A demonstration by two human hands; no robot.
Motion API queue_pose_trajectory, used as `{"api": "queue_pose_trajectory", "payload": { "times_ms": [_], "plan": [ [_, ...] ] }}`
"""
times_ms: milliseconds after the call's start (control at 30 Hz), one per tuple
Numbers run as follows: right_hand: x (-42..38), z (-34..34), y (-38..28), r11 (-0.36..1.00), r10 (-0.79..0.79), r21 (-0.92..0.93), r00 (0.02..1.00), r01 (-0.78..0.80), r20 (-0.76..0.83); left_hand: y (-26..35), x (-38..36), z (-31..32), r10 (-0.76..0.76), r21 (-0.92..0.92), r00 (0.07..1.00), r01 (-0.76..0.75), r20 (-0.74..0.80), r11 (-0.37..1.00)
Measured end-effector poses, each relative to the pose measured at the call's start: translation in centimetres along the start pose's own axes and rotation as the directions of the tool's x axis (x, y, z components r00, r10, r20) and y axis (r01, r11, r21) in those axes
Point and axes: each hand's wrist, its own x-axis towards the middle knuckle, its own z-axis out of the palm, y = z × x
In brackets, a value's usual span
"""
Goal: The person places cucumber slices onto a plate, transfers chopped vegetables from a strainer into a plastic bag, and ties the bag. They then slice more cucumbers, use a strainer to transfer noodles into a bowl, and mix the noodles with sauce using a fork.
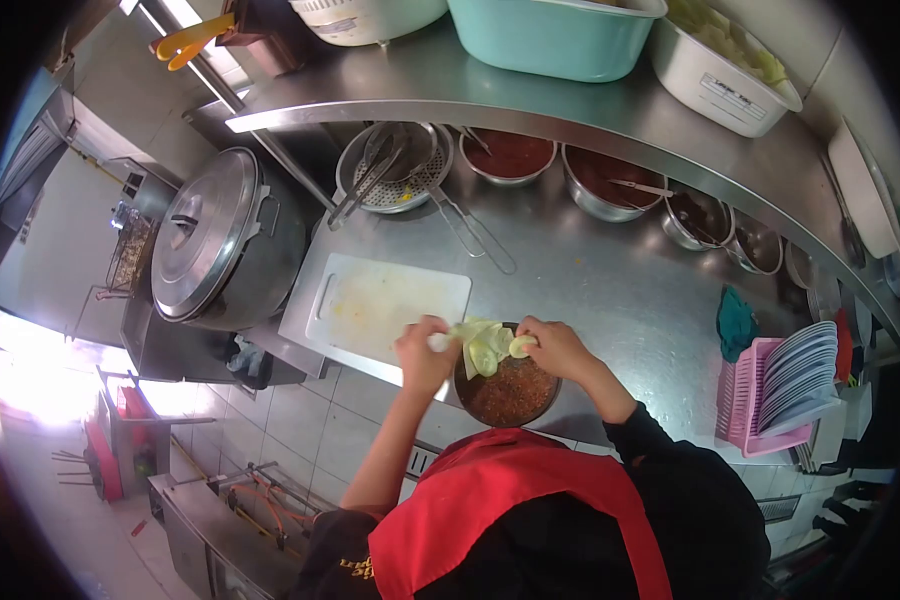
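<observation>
A pale green leaf [484,345], which looks like cabbage, is stretched between my hands above a dark round pan or bowl [464,397]. Reddish-brown chunky sauce [513,392] fills much of that vessel. My left hand [428,356] is closed on the leaf's left part, over the cutting board's near right corner. On the other side, my right hand [557,350] pinches a pale piece of the leaf close to the rim. The white cutting board [390,305], wet and stained, lies to the left of the vessel.
A big lidded pot [220,240] stands at the left. Behind lie a strainer [395,165] with tongs and steel bowls of red sauce [510,158] under a shelf [420,85]. The shelf bears a turquoise basin [555,40]. At right is a pink rack [740,405] of plates.
</observation>
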Motion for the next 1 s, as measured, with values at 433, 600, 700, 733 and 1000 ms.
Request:
{"api": "queue_pose_trajectory", "payload": {
  "times_ms": [433,600,700,733,1000],
  "plan": [
    [3.5,1.4,-4.7,0.967,-0.208,-0.220,0.896,0.128,-0.392,-13.6,-13.8,-14.4,-0.658,-0.372,0.675,0.547,-0.333,0.750],
    [5.8,5.6,-15.9,0.957,-0.289,-0.028,0.941,0.288,-0.175,-17.1,-19.1,-16.6,-0.762,-0.549,0.605,0.565,-0.232,0.616],
    [7.0,14.4,-22.7,0.946,-0.297,0.214,0.914,0.243,0.275,-18.4,-19.8,-17.9,-0.762,-0.591,0.637,0.572,-0.116,0.568],
    [7.2,18.1,-24.1,0.918,-0.384,0.232,0.865,0.321,0.321,-19.4,-20.0,-18.5,-0.751,-0.582,0.658,0.587,-0.062,0.562],
    [12.7,40.3,-33.1,0.836,-0.287,0.508,0.624,-0.208,0.727,-28.5,-21.8,-29.7,-0.757,-0.755,0.651,0.469,-0.055,0.458]
  ]
}}
